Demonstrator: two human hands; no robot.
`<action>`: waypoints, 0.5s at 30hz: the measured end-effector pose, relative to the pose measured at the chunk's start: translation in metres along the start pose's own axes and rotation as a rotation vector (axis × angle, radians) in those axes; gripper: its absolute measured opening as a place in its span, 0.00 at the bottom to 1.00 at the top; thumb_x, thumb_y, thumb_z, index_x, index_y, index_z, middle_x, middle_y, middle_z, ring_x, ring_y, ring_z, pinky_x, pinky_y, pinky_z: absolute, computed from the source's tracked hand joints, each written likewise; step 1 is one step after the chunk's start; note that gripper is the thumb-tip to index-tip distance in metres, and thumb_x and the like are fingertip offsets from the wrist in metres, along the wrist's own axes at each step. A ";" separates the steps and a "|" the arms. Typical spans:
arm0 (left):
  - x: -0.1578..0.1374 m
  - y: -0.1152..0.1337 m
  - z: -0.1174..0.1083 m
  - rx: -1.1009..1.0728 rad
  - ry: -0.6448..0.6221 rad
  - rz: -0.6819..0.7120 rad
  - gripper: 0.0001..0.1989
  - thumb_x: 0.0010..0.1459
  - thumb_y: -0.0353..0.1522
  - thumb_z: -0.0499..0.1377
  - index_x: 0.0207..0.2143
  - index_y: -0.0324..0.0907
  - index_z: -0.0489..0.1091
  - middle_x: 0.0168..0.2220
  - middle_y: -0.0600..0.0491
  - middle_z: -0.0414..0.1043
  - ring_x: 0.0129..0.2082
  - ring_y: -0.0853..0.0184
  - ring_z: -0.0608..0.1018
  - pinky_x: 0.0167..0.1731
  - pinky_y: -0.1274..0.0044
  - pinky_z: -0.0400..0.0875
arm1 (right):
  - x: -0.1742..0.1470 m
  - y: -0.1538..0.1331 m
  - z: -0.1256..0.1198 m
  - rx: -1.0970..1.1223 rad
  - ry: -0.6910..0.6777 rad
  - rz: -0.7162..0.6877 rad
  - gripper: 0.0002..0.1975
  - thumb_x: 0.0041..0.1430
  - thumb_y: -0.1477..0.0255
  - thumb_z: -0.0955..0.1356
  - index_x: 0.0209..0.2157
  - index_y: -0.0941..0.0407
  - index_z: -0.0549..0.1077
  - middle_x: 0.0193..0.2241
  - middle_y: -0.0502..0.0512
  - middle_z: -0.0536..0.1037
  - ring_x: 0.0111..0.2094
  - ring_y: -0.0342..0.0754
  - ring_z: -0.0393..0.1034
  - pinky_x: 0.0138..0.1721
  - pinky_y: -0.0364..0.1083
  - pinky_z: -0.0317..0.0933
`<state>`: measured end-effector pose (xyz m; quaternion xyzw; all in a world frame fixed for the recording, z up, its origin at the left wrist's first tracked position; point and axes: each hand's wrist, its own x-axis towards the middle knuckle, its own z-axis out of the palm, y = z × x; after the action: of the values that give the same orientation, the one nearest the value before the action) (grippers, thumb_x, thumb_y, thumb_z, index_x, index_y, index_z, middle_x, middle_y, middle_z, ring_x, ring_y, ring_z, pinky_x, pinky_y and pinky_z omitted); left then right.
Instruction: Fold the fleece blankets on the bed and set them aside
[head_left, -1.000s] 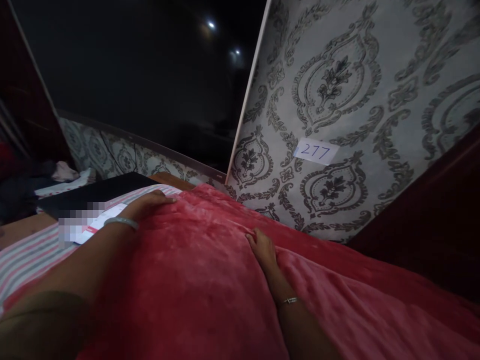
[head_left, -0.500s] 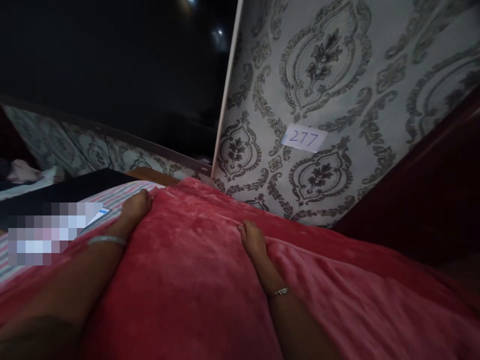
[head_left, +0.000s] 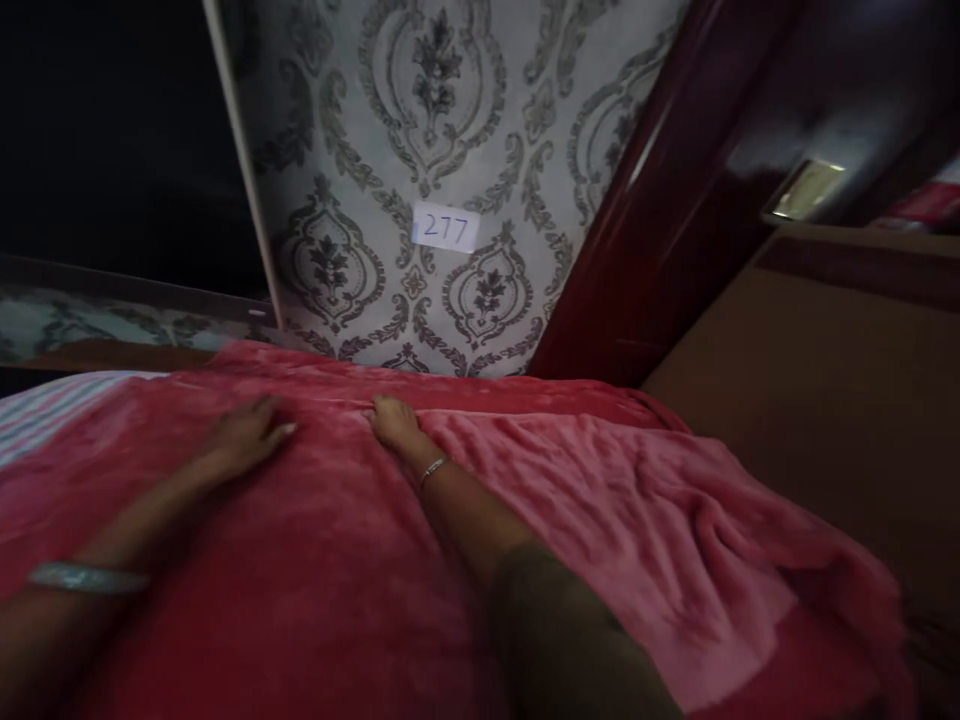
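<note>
Plush red blanket (head_left: 315, 570) lay rumpled before the scroll-patterned wall (head_left: 517, 80). The left hand (head_left: 244, 437) spread over it, thumb apart; the right hand (head_left: 395, 423) clamped its ridged fold.

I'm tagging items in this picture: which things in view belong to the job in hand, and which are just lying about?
In use:
pinkish-red plush blanket
bare left hand
bare right hand

Just there:
white rectangular card reading 277
pale striped cloth
large black flat screen

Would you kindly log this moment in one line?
left hand: open, over red blanket; right hand: curled on blanket; card: on wall
</note>
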<state>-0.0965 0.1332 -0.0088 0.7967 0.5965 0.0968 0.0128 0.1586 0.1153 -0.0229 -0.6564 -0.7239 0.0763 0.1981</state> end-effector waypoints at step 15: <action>-0.021 0.038 0.032 0.106 -0.011 0.009 0.34 0.65 0.40 0.38 0.69 0.33 0.51 0.71 0.41 0.49 0.71 0.54 0.53 0.65 0.54 0.50 | -0.100 0.203 -0.117 -0.094 0.041 0.118 0.16 0.69 0.63 0.64 0.49 0.57 0.76 0.51 0.62 0.77 0.54 0.56 0.68 0.53 0.52 0.60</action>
<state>-0.0607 0.1049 -0.0385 0.7993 0.5972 0.0606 -0.0267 0.3964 0.0258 -0.0101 -0.7077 -0.6827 0.0404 0.1771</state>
